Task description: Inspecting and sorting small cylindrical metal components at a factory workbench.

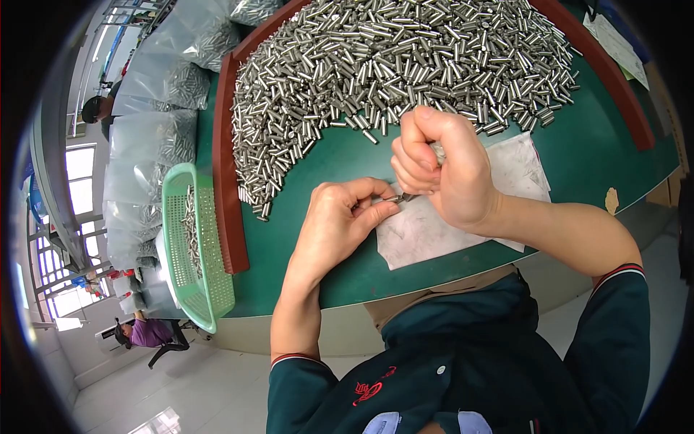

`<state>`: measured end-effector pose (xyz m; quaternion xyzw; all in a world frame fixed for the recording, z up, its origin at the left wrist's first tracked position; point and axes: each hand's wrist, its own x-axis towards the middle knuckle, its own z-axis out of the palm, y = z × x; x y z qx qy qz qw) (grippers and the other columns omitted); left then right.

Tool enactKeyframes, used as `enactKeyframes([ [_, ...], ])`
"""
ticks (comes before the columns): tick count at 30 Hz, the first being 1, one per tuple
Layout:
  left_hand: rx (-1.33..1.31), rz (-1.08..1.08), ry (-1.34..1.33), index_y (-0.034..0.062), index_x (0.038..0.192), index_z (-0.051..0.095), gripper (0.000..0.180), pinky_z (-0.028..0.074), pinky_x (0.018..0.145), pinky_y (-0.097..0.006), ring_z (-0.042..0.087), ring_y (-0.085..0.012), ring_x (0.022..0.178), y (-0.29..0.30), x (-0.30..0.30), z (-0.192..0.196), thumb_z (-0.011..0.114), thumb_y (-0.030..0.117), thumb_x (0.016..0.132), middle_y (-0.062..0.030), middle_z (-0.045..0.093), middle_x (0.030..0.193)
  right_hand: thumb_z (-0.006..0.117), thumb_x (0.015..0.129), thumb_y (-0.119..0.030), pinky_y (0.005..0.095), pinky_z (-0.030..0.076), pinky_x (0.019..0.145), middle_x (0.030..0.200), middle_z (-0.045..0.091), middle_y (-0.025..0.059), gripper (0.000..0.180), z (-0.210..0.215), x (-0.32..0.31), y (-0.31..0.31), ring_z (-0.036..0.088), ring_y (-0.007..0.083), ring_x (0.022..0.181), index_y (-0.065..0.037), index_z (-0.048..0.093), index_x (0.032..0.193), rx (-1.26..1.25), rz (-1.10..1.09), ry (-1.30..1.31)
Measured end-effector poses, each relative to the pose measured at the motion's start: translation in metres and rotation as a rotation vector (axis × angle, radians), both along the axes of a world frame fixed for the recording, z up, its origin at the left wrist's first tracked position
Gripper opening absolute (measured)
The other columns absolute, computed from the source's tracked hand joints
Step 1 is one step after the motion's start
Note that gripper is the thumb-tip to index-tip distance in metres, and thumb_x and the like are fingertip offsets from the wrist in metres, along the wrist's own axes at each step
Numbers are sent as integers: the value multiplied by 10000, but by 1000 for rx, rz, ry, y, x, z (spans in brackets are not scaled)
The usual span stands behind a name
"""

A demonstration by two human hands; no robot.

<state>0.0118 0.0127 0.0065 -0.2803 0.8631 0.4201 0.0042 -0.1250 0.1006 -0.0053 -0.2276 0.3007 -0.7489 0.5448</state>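
Note:
My left hand (pixel 336 220) pinches a small metal cylinder (pixel 394 199) between thumb and fingertips, above the edge of a smudged white cloth or paper sheet (pixel 419 239). Closed into a fist, my right hand (pixel 448 166) grips a small hand tool; its dark metal tip (pixel 406 196) meets the cylinder's end. Most of that tool is hidden inside the fist, so its exact kind cannot be told. Beyond both hands spreads a large heap of shiny metal cylinders (pixel 390 65) on the green tabletop (pixel 325 163).
Red-brown rails (pixel 230 159) border the heap on the left and right. A green plastic basket (pixel 210 239) holding several cylinders stands left of the near rail end. Clear bags of parts (pixel 177 137) line the far left. Two other people (pixel 148 333) are in the left background.

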Motion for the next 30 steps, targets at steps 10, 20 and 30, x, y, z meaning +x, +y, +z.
enactKeyframes([
  [10,-20,3,10,-4,763,615,130,275,404,-282,277,-105,421,0,-3,1,677,73,680,-21,320,451,337,807,-155,230,215,388,480,296,-10,278,-1,3,1,238,64,427,-63,312,545,-56,4,52],
  [20,-42,-6,-1,-13,753,615,144,292,408,-291,289,-110,424,-2,-5,3,686,78,667,-28,332,451,337,811,-130,244,250,424,494,314,17,280,-3,11,-1,275,96,454,-42,298,548,-134,-120,387],
  [30,-46,4,14,-11,751,617,135,282,402,-283,281,-100,423,1,-4,3,682,75,670,-23,324,450,317,850,-185,226,204,425,472,272,-20,346,2,12,-2,219,66,441,-83,281,521,-76,-105,334],
])
